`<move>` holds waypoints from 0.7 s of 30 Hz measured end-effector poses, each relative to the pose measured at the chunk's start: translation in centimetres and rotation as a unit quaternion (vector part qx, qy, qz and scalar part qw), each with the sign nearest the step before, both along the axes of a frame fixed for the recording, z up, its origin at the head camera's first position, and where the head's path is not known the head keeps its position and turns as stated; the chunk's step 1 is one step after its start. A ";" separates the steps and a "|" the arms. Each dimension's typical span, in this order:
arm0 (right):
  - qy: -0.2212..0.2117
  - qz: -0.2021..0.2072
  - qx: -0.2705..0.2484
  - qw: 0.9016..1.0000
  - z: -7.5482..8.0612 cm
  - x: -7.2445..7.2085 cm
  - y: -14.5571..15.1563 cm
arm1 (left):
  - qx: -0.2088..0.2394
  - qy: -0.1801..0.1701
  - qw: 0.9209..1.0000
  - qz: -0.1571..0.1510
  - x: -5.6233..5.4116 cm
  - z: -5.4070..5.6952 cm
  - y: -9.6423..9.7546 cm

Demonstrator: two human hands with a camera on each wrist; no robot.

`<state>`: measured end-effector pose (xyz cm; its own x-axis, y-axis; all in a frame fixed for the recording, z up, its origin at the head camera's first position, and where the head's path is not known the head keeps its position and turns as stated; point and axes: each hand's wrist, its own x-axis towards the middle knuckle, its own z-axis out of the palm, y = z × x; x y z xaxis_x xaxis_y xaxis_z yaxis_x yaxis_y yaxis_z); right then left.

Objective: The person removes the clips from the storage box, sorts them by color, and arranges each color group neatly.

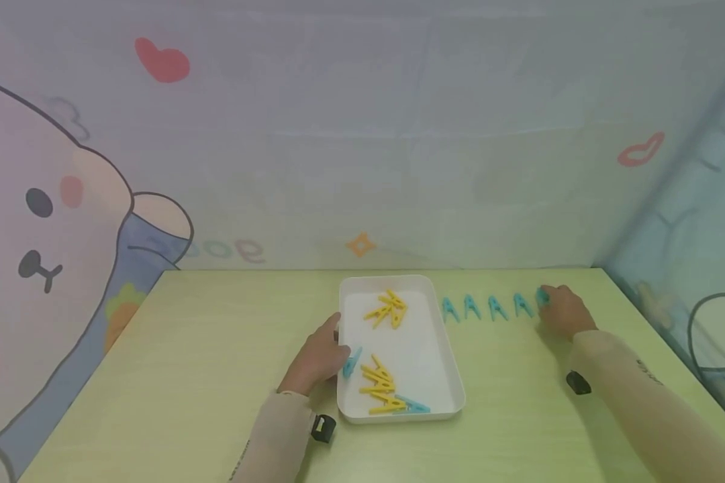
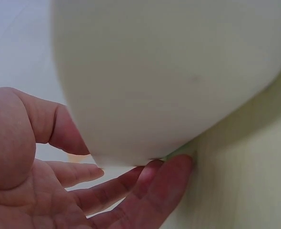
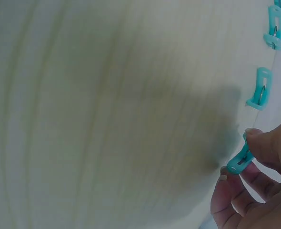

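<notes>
My right hand (image 1: 565, 312) is at the right end of a row of blue clothespins (image 1: 498, 308) on the table. Between its thumb and fingers it pinches one blue clothespin (image 3: 241, 159). My left hand (image 1: 319, 355) grips the left side of a white tray (image 1: 450, 349), thumb over the rim and fingers against the outer wall, as the left wrist view shows. Inside the tray, yellow clothespins (image 1: 379, 379) lie in two groups, near and far. A blue clothespin (image 1: 412, 405) lies by the near group, and another blue clothespin (image 1: 351, 363) sits beside my left thumb.
The pale wooden table (image 1: 217, 362) runs back to a printed cloth (image 1: 362, 134) hung behind it. At the right, outside the table edge, a dark looped line (image 1: 695, 322) shows against a bluish cloth.
</notes>
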<state>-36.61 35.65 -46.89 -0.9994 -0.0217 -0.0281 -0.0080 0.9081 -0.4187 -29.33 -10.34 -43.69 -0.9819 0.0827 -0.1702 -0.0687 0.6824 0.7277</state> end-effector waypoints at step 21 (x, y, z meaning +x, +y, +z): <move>0.057 -0.002 0.047 0.997 0.0 0.6 -0.6 | 0.001 0.001 1.000 0.004 0.2 0.2 0.1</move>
<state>-36.03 35.02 -46.89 -0.9963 -0.0205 0.0833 -0.0469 0.9433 -0.3287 -29.12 -10.22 -43.45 -0.9828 0.0749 -0.1689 -0.0735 0.6804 0.7292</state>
